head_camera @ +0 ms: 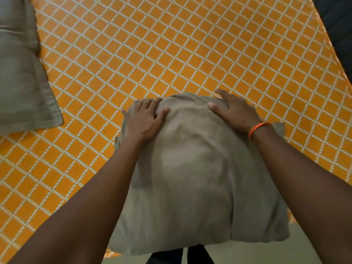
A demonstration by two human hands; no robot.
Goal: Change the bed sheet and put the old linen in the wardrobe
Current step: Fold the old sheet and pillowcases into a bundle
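Observation:
A grey-brown pillow [190,168] lies at the near edge of the bed, on an orange sheet with a white grid pattern [152,54]. My left hand [146,119] rests on the pillow's far left corner, fingers spread and bent over its top edge. My right hand [232,109] lies on the far right corner, fingers spread flat, an orange cord bracelet on its wrist. A second pillow in the same grey-brown cover [21,73] lies at the left of the bed.
The bed's right edge runs diagonally at the upper right, with a dark surface [337,25] beyond it. Pale floor [266,252] and my dark-clothed legs [181,256] show below the near pillow.

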